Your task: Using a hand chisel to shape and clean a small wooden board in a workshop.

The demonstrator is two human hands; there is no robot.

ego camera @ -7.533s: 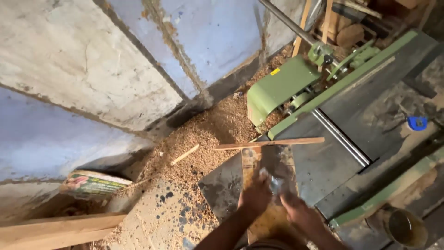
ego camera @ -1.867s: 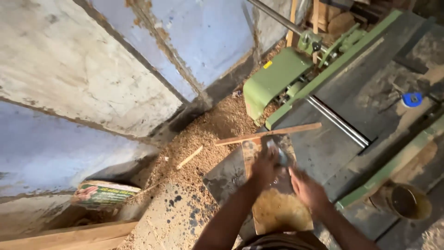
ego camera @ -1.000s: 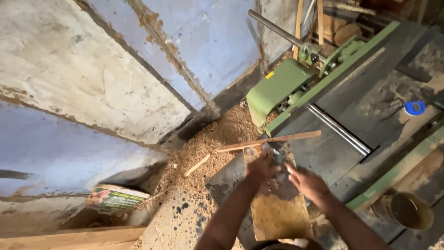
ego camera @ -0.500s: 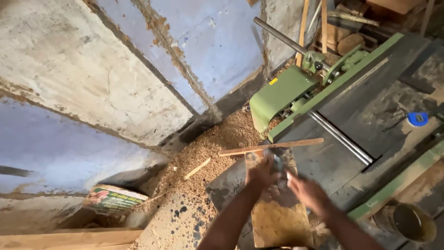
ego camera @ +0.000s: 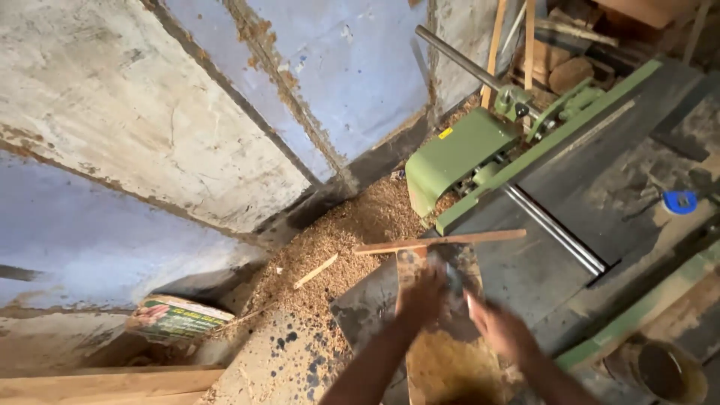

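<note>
Landmark: green woodworking machine (ego camera: 480,154), upper right, its dark flat table (ego camera: 570,195) running out toward the viewer.

Wooden board (ego camera: 442,330) lies on the near end of that table, long axis toward the person, surface dusted with sawdust. Both hands on it, both motion-blurred.

Left hand (ego camera: 424,289): over the board's far left part, fingers curled down; touching or gripping the board, cannot tell which.

Right hand (ego camera: 499,326): just right of the left, over the board's right edge. Grip not readable (a small grey metal thing (ego camera: 455,279) shows between the two hands; which hand holds it is unclear).

Thin wooden strip (ego camera: 439,241) lies crosswise just beyond the board's far end, between board and machine.

Sawdust heap (ego camera: 330,255) left of the machine, against the blue wall (ego camera: 337,75). Blue tape roll (ego camera: 681,201) on the table's right. Round tin (ego camera: 660,371) at the near right corner.
</note>
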